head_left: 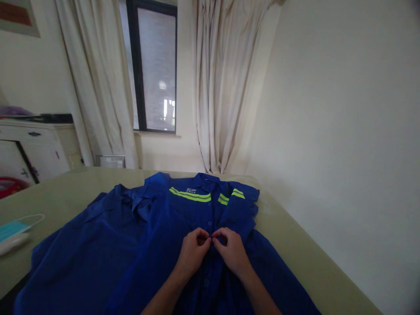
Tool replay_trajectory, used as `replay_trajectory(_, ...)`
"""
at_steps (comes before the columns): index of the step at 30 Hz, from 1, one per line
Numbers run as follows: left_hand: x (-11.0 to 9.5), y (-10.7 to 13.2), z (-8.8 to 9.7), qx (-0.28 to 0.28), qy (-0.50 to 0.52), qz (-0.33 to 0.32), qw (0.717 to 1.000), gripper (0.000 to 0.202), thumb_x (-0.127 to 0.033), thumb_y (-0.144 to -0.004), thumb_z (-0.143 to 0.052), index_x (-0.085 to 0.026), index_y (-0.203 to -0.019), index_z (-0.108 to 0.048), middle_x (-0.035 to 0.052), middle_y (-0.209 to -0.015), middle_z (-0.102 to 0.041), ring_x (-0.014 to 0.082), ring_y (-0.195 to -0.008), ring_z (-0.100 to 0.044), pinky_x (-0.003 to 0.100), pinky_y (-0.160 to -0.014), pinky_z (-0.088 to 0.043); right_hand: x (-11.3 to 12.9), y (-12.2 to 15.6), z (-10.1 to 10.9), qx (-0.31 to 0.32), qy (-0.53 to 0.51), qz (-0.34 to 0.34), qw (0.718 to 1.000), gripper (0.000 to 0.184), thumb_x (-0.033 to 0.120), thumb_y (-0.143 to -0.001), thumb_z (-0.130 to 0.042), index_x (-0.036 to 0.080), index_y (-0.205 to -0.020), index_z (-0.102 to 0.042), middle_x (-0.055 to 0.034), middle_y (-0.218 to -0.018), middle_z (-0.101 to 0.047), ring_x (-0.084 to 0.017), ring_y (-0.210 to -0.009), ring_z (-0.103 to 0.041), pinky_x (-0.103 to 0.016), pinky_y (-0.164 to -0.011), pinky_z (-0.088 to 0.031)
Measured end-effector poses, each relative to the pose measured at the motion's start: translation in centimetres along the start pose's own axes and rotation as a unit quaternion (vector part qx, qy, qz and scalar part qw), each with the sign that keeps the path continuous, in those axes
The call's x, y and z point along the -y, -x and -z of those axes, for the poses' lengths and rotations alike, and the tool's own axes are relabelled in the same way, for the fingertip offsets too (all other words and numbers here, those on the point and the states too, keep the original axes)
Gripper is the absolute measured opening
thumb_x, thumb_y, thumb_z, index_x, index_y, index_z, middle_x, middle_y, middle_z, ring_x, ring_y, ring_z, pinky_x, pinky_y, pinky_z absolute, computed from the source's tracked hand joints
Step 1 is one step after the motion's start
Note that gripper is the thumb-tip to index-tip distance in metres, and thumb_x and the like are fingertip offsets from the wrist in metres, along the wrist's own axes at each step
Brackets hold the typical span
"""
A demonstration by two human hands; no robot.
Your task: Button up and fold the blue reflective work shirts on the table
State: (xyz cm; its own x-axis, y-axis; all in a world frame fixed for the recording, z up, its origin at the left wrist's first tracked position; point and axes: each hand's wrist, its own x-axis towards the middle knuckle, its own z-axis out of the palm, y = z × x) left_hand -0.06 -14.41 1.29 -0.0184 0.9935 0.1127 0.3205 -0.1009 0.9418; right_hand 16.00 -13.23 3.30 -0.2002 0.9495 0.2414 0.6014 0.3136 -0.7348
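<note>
A dark blue work jacket (187,210) lies front side up, its collar pointing away from me. Yellow-green reflective strips (190,195) cross its chest, and a row of buttons runs down the middle. My left hand (194,250) pinches the front placket with thumb and forefinger. From the other side, my right hand (230,250) pinches the same spot, the fingertips of both hands nearly touching. Whatever button sits between them is hidden by the fingers. Other buttons (206,283) show above and below the hands.
More blue cloth (88,245) spreads to the left over the pale green tabletop (285,227). A light blue face mask (13,230) and a white object (15,243) lie at the left edge. A wall (344,131) borders the right side; a white cabinet (39,148) stands back left.
</note>
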Motion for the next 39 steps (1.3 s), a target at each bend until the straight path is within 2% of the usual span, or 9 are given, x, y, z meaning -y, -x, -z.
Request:
replay_trajectory(8, 0.8, 0.0, -0.4, 0.004, 0.006, -0.008, 1.000, 0.015, -0.027, -0.077, -0.060, -0.018, -0.086, -0.069, 0.0034, -0.083, -0.076, 0.0203, -0.078, -0.072, 0.029, -0.072, -0.051, 0.1, 0.3, 0.1, 0.006, 0.043, -0.011, 0.999, 0.012, 0.018, -0.079, -0.064, 0.022, -0.083, -0.075, -0.0020, -0.082, -0.070, -0.018, -0.077, -0.063, -0.026, -0.070, -0.042)
replay_trajectory(14, 0.6, -0.2, -0.2, -0.010, -0.019, -0.015, 1.000, 0.022, -0.018, -0.077, -0.053, -0.018, -0.089, -0.072, 0.0052, -0.088, -0.077, 0.0216, -0.084, -0.072, 0.032, -0.079, -0.052, 0.4, 0.4, 0.0, -0.013, 0.055, -0.004, 0.998, 0.011, 0.018, -0.082, -0.062, 0.023, -0.081, -0.072, -0.0016, -0.083, -0.068, -0.019, -0.078, -0.063, -0.027, -0.070, -0.042)
replay_trajectory(19, 0.7, -0.2, -0.2, 0.024, 0.016, -0.033, 0.999, 0.017, -0.022, -0.076, -0.058, -0.018, -0.087, -0.070, 0.0049, -0.087, -0.076, 0.0215, -0.082, -0.071, 0.031, -0.076, -0.053, 0.2, 0.2, -0.2, -0.034, 0.025, 0.002, 0.999, 0.011, 0.022, -0.085, -0.060, 0.022, -0.080, -0.070, -0.0015, -0.080, -0.068, -0.018, -0.074, -0.062, -0.027, -0.069, -0.043)
replay_trajectory(27, 0.7, 0.4, -0.6, -0.014, -0.109, -0.089, 0.990, 0.012, -0.018, -0.087, -0.048, -0.022, -0.083, -0.059, 0.0017, -0.081, -0.066, 0.0183, -0.075, -0.062, 0.029, -0.069, -0.042, 0.1, 0.0, 0.3, -0.007, -0.027, -0.002, 1.000, 0.015, 0.028, -0.085, -0.057, 0.021, -0.082, -0.070, -0.0013, -0.078, -0.069, -0.019, -0.072, -0.060, -0.028, -0.067, -0.042)
replay_trajectory(30, 0.6, 0.4, -0.6, -0.011, -0.094, -0.099, 0.991, 0.014, -0.017, -0.088, -0.047, -0.023, -0.088, -0.060, 0.0023, -0.085, -0.068, 0.0190, -0.079, -0.064, 0.029, -0.072, -0.044, 0.1, 0.1, 0.3, 0.011, -0.036, -0.001, 0.999, 0.015, 0.028, -0.086, -0.056, 0.021, -0.082, -0.068, -0.0008, -0.078, -0.068, -0.019, -0.074, -0.061, -0.027, -0.067, -0.043)
replay_trajectory(33, 0.7, 0.3, -0.5, -0.002, -0.073, -0.119, 0.990, 0.022, -0.015, -0.086, -0.047, -0.023, -0.099, -0.063, 0.0034, -0.092, -0.070, 0.0195, -0.084, -0.065, 0.029, -0.077, -0.046, -0.1, 0.2, -0.2, 0.011, -0.005, 0.012, 1.000, 0.013, 0.024, -0.087, -0.055, 0.022, -0.082, -0.067, -0.0023, -0.084, -0.069, -0.020, -0.081, -0.063, -0.028, -0.074, -0.045)
replay_trajectory(35, 0.8, 0.1, -0.3, -0.003, -0.067, -0.123, 0.990, 0.024, -0.015, -0.086, -0.048, -0.023, -0.099, -0.065, 0.0038, -0.093, -0.071, 0.0198, -0.085, -0.066, 0.029, -0.078, -0.047, -0.3, 0.3, -0.5, 0.004, 0.014, 0.022, 1.000, 0.015, 0.024, -0.089, -0.053, 0.022, -0.083, -0.067, -0.0036, -0.088, -0.070, -0.020, -0.086, -0.065, -0.029, -0.079, -0.046)
replay_trajectory(39, 0.2, -0.1, 0.1, 0.011, -0.052, -0.090, 0.994, 0.022, -0.029, -0.092, -0.049, -0.022, -0.091, -0.069, 0.0028, -0.086, -0.073, 0.0200, -0.081, -0.067, 0.028, -0.074, -0.047, -0.2, 0.3, -0.8, -0.004, 0.024, 0.030, 0.999, 0.018, 0.022, -0.091, -0.052, 0.022, -0.086, -0.069, -0.0044, -0.090, -0.070, -0.020, -0.087, -0.066, -0.028, -0.082, -0.047)
